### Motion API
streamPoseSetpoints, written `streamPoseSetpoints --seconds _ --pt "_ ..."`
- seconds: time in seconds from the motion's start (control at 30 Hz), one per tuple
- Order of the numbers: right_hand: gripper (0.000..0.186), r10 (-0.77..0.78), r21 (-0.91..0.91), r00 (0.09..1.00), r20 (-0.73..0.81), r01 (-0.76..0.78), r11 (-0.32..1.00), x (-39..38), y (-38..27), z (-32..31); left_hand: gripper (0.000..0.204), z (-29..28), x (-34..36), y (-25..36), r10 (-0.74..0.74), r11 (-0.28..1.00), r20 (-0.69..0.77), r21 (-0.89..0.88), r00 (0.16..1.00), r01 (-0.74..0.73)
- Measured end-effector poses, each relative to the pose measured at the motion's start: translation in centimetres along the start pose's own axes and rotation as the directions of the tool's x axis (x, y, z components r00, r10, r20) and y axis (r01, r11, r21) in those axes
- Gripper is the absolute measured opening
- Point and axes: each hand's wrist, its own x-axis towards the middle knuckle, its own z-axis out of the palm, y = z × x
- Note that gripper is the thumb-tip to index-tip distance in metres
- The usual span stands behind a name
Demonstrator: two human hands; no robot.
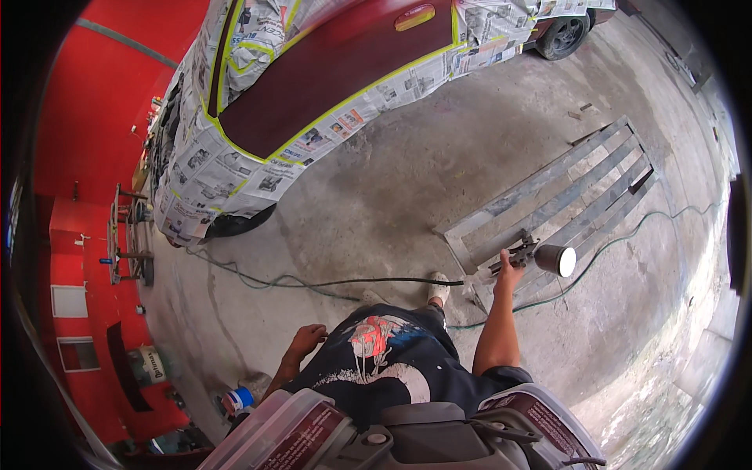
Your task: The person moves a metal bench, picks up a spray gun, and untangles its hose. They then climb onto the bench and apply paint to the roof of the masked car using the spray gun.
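Out to my right side, my right hand (509, 274) is closed around the grip of a spray gun (523, 252). Its dark cup (557, 261) with a pale round end points to the right. My left hand (308, 339) hangs beside my body with its fingers loosely curled in, and nothing shows in it. Ahead of me stands a dark red car panel (352, 66), a door by its handle recess. Newspaper sheets (211, 168) edged with yellow-green masking tape (368, 82) cover the parts around it.
A grey slatted metal frame (548, 215) lies on the concrete floor, right beneath the spray gun. Green hoses (313, 283) snake across the floor near my feet. Along the red wall (94, 125) at left are a wheeled stand (125, 235) and a blue-and-white can (237, 399).
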Motion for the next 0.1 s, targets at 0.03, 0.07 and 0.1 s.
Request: streamPoseSetpoints --seconds 0.03,0.07,0.1 --pt "0.054 0.0 0.001 1.0 0.014 0.0 1.0 -0.5 0.1 -0.2 0.039 -0.2 0.2 0.3 0.001 0.999 0.023 0.041 1.0 -0.001" --pt "0.057 0.0 0.002 1.0 0.027 0.0 1.0 -1.0 0.2 -0.5 0.039 -0.4 0.5 0.5 0.001 0.997 0.046 0.082 0.999 -0.005" --pt "0.062 0.007 0.016 1.0 0.006 -0.007 1.0 -1.8 0.1 -0.6 0.04 -0.7 1.1 0.4 0.02 0.989 0.076 0.144 0.997 -0.031"
